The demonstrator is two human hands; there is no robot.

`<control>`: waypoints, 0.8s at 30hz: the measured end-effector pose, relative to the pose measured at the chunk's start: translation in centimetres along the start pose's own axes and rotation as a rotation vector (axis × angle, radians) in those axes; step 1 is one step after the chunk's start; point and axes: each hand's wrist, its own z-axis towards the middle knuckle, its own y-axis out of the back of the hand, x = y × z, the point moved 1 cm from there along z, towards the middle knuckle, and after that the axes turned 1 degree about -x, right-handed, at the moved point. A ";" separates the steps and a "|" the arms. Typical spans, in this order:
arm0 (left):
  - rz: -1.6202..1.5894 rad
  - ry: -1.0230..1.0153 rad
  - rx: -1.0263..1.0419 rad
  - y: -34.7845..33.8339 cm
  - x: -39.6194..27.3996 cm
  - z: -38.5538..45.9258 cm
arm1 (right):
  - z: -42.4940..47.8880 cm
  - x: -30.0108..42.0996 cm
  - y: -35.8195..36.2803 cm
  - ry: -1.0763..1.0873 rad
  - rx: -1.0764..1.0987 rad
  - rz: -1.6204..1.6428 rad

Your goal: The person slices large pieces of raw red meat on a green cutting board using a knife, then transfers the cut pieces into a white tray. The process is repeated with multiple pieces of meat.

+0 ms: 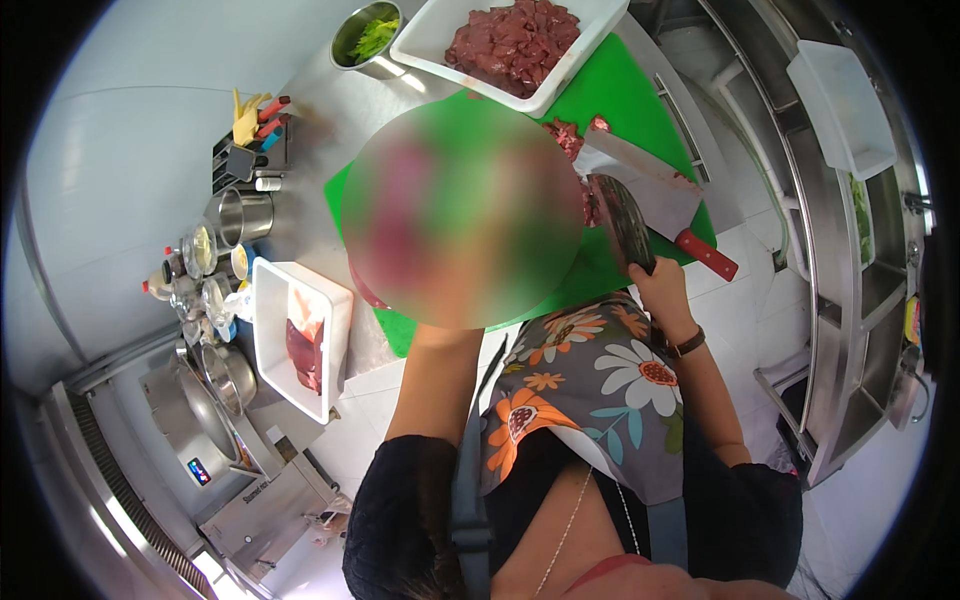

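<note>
My right hand [666, 294] grips the handle of a knife [626, 225] with a broad dark blade, held over the right part of a green cutting board [622, 82]. Cut pieces of dark red meat [564, 136] lie on the board beside the blade. A second cleaver [649, 184] with a red handle rests there, its handle over the board's edge. My left forearm reaches to the board, but a large round blur covers my left hand [459, 274] and whatever it touches. Red meat [367, 291] shows at the blur's lower left rim.
A white tub [420, 52] of cut dark red meat stands at the far side, next to a steel pot [352, 37] with greens. At left, another white tub [264, 337] holds a larger piece, near a knife holder [225, 161] and several jars. Steel sinks [832, 352] are at right.
</note>
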 end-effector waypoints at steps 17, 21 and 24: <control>-0.919 0.309 0.222 4.9 0.9 -5.7 | 11.5 10.9 3.7 0.308 0.002 -0.727; -0.829 0.334 0.159 4.1 0.1 -5.7 | 13.1 10.8 5.2 0.260 -0.069 -0.711; -0.716 0.354 0.054 2.6 -0.2 -5.7 | 11.7 10.4 5.4 0.265 -0.143 -0.675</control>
